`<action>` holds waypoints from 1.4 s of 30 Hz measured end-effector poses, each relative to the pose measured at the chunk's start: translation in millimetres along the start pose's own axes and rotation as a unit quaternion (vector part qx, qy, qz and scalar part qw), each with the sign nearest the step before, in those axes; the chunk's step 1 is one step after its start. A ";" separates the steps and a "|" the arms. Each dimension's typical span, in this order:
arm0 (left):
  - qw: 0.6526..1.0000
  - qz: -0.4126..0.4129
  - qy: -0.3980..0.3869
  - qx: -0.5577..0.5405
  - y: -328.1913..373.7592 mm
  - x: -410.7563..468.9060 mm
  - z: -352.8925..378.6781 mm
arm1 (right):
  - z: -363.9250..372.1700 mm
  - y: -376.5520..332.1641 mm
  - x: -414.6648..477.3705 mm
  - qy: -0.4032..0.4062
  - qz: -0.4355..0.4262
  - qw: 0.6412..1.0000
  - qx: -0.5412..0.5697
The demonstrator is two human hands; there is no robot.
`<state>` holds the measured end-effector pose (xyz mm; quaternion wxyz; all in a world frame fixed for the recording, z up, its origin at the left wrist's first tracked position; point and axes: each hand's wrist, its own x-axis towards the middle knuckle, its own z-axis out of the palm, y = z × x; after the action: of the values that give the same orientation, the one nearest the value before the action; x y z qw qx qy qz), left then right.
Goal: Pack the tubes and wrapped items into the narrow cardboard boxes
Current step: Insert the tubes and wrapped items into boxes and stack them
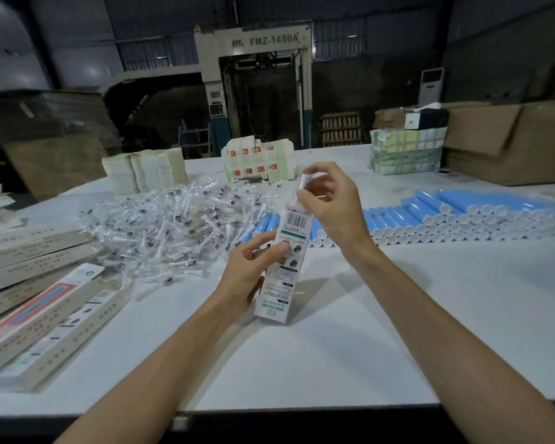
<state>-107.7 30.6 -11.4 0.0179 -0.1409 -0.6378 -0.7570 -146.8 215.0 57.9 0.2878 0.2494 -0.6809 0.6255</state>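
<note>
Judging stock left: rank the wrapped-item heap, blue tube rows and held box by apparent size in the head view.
1-2. wrapped-item heap and blue tube rows: similar spread, unranked.
3. held box, smallest though nearest the camera.

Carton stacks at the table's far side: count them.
3: a cream stack at the left, an orange-marked stack in the middle, a wrapped greenish stack at the right. The cream one may be several bundles.
</note>
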 end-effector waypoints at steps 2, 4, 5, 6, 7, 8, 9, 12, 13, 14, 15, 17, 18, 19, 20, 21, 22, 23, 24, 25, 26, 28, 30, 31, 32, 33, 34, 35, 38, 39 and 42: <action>1.000 0.002 0.004 0.004 -0.8 0.5 -0.2 | 1.0 1.1 -1.4 -0.037 0.015 0.999 -0.036; 1.000 0.006 0.006 0.005 -2.4 1.4 -1.5 | 2.8 1.6 -3.7 -0.068 0.017 0.995 -0.065; 1.000 0.007 0.008 0.007 -3.8 2.3 -2.4 | 3.3 2.0 -4.9 -0.078 0.014 0.994 -0.074; 1.000 0.008 0.013 0.008 -4.8 2.9 -3.2 | 3.9 2.8 -6.5 -0.088 0.009 0.992 -0.085; 1.000 0.009 0.019 0.008 -5.5 3.7 -4.2 | 4.7 3.7 -7.9 -0.097 0.006 0.990 -0.102; 1.000 0.008 0.026 0.008 -5.6 4.2 -4.6 | 6.1 5.2 -9.7 -0.106 0.004 0.986 -0.128; 0.999 0.007 0.032 0.007 -5.7 4.7 -5.0 | 7.7 6.5 -11.8 -0.112 0.002 0.982 -0.153; 0.999 0.008 0.045 -0.003 -4.3 5.0 -6.8 | 10.0 9.3 -17.9 -0.081 0.004 0.988 -0.132; 0.999 0.009 0.047 -0.012 -3.9 5.1 -7.6 | 8.9 10.5 -20.0 -0.061 0.019 0.994 -0.091; 0.999 0.010 0.047 -0.025 -3.6 5.4 -8.2 | 7.1 12.8 -22.1 -0.053 0.035 0.997 -0.053; 0.998 0.012 0.045 -0.040 -3.3 5.9 -8.6 | 6.1 15.1 -24.3 -0.061 0.046 0.997 -0.031; 0.997 0.023 0.037 -0.063 -2.9 6.5 -7.8 | 7.1 21.3 -30.5 -0.115 0.061 0.992 0.001; 0.997 0.029 0.030 -0.069 -2.5 6.1 -7.4 | 9.0 23.8 -33.5 -0.135 0.069 0.988 0.029; 0.997 0.037 0.022 -0.070 -1.9 5.3 -7.4 | 10.7 25.3 -35.4 -0.140 0.076 0.986 0.056; 0.997 0.044 0.013 -0.066 -1.1 4.0 -7.8 | 11.5 26.3 -36.1 -0.136 0.080 0.985 0.073; 0.997 0.052 0.004 -0.055 -0.4 2.5 -8.7 | 11.3 26.5 -36.0 -0.131 0.082 0.985 0.080; 0.998 0.059 -0.003 -0.038 0.5 1.1 -9.7 | 10.5 26.2 -35.6 -0.131 0.084 0.984 0.084; 0.997 0.068 -0.010 -0.018 1.5 0.0 -10.5 | 9.4 25.9 -35.4 -0.136 0.087 0.983 0.088; 0.997 0.076 -0.015 0.002 2.5 -0.7 -10.8 | 8.7 26.5 -35.2 -0.143 0.089 0.982 0.089; 0.996 0.082 -0.018 0.021 3.0 -1.4 -10.8 | 8.6 27.4 -35.5 -0.150 0.089 0.981 0.087; 0.995 0.087 -0.019 0.038 3.5 -1.8 -10.7 | 8.9 27.8 -36.0 -0.154 0.090 0.980 0.083; 0.993 0.092 -0.013 0.066 4.5 -2.9 -11.5 | 8.8 27.4 -36.6 -0.163 0.093 0.979 0.084; 0.993 0.090 -0.005 0.081 5.6 -3.4 -14.2 | 5.9 26.0 -36.1 -0.184 0.096 0.974 0.094; 0.993 0.087 -0.009 0.080 6.4 -3.3 -15.6 | 3.6 25.2 -35.6 -0.197 0.096 0.971 0.094; 0.993 0.085 -0.017 0.080 6.9 -3.5 -16.8 | 1.2 24.9 -34.9 -0.213 0.097 0.968 0.093; 0.993 0.083 -0.022 0.080 6.9 -3.5 -17.9 | -0.4 24.7 -34.5 -0.229 0.098 0.964 0.090; 0.993 0.080 -0.023 0.081 6.6 -3.6 -18.7 | -1.1 24.7 -34.3 -0.240 0.100 0.962 0.088; 0.994 0.079 -0.023 0.079 5.9 -3.8 -19.2 | -0.7 25.1 -34.8 -0.245 0.103 0.960 0.087; 0.996 0.069 -0.017 0.061 2.7 -3.0 -20.2 | 1.0 26.8 -35.1 -0.245 0.106 0.960 0.087; 0.996 0.065 -0.015 0.053 1.9 -2.5 -20.0 | 0.7 26.9 -34.6 -0.244 0.104 0.961 0.084; 0.998 0.053 -0.016 0.036 1.8 -0.9 -18.3 | -2.5 25.3 -32.0 -0.220 0.109 0.966 0.080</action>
<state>-110.0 12.4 -12.6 0.0529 -0.1858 -0.6563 -0.7293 -141.5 219.2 17.6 0.0403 0.3276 -0.6980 0.6355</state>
